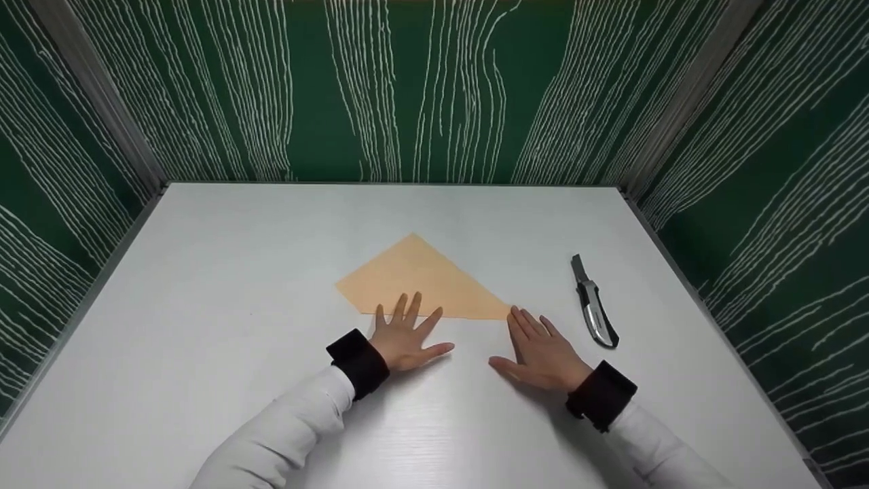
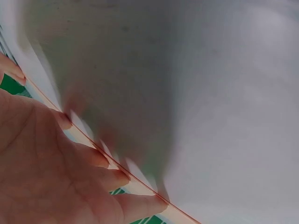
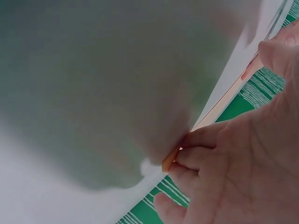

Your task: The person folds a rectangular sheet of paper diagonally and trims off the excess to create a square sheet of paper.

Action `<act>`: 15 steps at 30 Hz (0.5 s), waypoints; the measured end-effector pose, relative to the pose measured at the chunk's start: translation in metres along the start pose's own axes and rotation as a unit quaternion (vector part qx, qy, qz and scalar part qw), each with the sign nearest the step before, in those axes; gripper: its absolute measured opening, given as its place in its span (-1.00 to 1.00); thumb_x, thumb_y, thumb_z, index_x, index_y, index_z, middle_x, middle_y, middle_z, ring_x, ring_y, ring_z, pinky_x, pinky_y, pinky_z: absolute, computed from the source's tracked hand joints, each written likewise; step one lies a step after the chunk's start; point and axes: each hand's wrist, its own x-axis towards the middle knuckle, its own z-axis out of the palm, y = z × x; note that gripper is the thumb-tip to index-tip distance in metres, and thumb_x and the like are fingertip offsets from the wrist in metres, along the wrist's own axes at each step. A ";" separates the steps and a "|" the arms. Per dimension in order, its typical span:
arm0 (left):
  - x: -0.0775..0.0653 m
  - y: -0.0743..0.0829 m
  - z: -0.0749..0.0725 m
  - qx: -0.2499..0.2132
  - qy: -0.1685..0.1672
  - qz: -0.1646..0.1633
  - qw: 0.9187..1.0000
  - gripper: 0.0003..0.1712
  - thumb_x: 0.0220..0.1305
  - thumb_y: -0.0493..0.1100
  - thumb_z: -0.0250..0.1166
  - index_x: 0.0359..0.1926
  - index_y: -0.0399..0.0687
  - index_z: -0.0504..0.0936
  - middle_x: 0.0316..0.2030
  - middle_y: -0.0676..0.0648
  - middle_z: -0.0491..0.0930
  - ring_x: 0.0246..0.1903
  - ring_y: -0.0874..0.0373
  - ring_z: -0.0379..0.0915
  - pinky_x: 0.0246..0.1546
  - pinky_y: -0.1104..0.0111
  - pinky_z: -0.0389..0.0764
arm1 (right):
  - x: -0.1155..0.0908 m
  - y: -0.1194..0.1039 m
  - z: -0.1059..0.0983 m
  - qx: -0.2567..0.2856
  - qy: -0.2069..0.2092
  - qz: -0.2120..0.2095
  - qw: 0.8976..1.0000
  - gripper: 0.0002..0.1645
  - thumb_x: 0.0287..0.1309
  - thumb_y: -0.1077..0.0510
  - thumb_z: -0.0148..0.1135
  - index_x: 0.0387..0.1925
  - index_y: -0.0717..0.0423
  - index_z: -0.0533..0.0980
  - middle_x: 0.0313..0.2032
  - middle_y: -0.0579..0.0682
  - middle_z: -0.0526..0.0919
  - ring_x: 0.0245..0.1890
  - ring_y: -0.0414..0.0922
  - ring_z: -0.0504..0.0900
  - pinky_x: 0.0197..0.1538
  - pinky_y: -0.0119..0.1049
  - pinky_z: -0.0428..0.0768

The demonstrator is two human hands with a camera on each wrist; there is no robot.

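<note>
On the white table point(image 1: 285, 231) lies a folded sheet of orange paper point(image 1: 421, 278), four-sided, its long straight edge toward the person. The left hand point(image 1: 406, 343) rests with fingers spread, several fingertips on the paper near that edge and the thumb off to the right. Fingertips of the right hand point(image 1: 543, 350) touch the paper's pointed right corner, the fingers straight and the thumb held apart. In the right wrist view, a small orange tip point(image 3: 169, 161) shows beside those fingers. The left wrist view has the paper's edge point(image 2: 184, 215) running under the left fingertips.
A utility knife point(image 1: 595, 309) with a grey and black handle lies right of the paper, its blade point(image 1: 578, 267) out and pointing away. Green walls point(image 1: 421, 88) with white wavy lines stand behind and beside the table. Black bands point(image 1: 360, 365) circle both wrists.
</note>
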 end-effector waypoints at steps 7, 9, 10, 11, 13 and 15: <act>0.000 0.001 0.000 0.007 0.002 -0.001 1.000 -0.08 0.45 0.51 -0.13 0.65 0.22 0.02 0.67 -0.24 -0.22 0.66 -0.27 -0.34 0.52 -0.41 -0.19 | -0.011 0.011 -0.004 -0.002 0.005 0.011 1.000 0.13 0.39 -0.38 0.05 0.53 0.46 0.08 0.57 0.37 0.09 0.61 0.27 0.09 0.59 0.26 0.10; 0.000 0.001 0.001 0.004 -0.001 -0.001 1.000 -0.08 0.46 0.51 -0.13 0.65 0.22 0.01 0.67 -0.24 -0.24 0.66 -0.26 -0.36 0.52 -0.41 -0.20 | -0.013 0.015 -0.005 -0.002 0.005 0.015 1.000 0.12 0.40 -0.38 0.04 0.53 0.46 0.09 0.57 0.37 0.10 0.61 0.28 0.09 0.59 0.27 0.10; 0.001 0.001 0.001 0.005 -0.003 -0.002 1.000 -0.07 0.46 0.51 -0.13 0.65 0.23 0.01 0.67 -0.23 -0.24 0.66 -0.26 -0.36 0.53 -0.41 -0.21 | -0.015 0.016 -0.005 -0.001 0.003 0.017 1.000 0.12 0.40 -0.38 0.04 0.53 0.45 0.09 0.57 0.37 0.09 0.61 0.28 0.09 0.59 0.27 0.10; 0.001 0.001 0.002 0.005 -0.005 -0.003 1.000 -0.08 0.46 0.51 -0.14 0.65 0.23 0.00 0.67 -0.23 -0.25 0.67 -0.25 -0.37 0.53 -0.40 -0.21 | -0.016 0.018 -0.005 -0.002 0.002 0.018 1.000 0.12 0.40 -0.38 0.04 0.53 0.45 0.09 0.58 0.36 0.09 0.61 0.27 0.09 0.59 0.27 0.10; 0.002 0.001 0.003 0.009 -0.009 -0.007 1.000 -0.07 0.45 0.52 -0.16 0.65 0.25 -0.01 0.67 -0.21 -0.26 0.67 -0.24 -0.38 0.54 -0.39 -0.22 | -0.017 0.020 -0.006 -0.001 0.000 0.019 1.000 0.11 0.41 -0.38 0.03 0.53 0.44 0.08 0.58 0.36 0.10 0.60 0.28 0.10 0.58 0.28 0.10; 0.002 0.002 0.003 0.015 -0.010 -0.009 1.000 -0.07 0.45 0.53 -0.17 0.65 0.26 -0.01 0.67 -0.21 -0.26 0.67 -0.23 -0.37 0.54 -0.38 -0.21 | -0.018 0.021 -0.005 -0.001 -0.002 0.019 1.000 0.11 0.41 -0.38 0.03 0.53 0.44 0.09 0.58 0.36 0.10 0.60 0.28 0.10 0.58 0.29 0.11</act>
